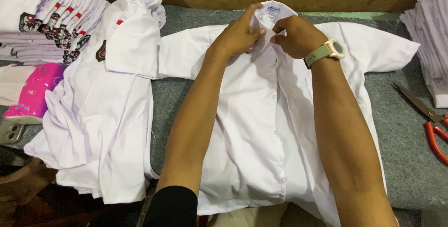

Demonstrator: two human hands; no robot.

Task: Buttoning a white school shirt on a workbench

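— White cotton, spread flat across the middle of the frame: is that the shirt (252, 129) both hands are on?

— Yes. It lies front up on the grey felt table (401, 152), short sleeves out to either side, collar toward the top centre.

— What is the left hand (238, 35) doing?

— It sits at the collar (270, 12), fingers pinched on the cloth just below it, forefinger stretched up along the collar edge.

— And the right hand (296, 35)?

— Right beside it, nearly touching, curled tight on the placket at the neck. A sage-green watch (326, 52) is on that wrist.

— So both are grasping the shirt?

— Both pinch the fabric at the neck opening. Whether a button is between the fingertips I cannot tell.

— What lies around it?

— At centre left, a loose pile of white shirts (107, 115) with a badge on a pocket, overlapping the spread shirt's sleeve. In the upper left, folded shirts stacked (56, 17) in a fan. A pink packet (35, 91) at the left edge. At the upper right, another folded stack (429, 35), and below it red-handled scissors (427, 115) on the felt, well apart from the hands.
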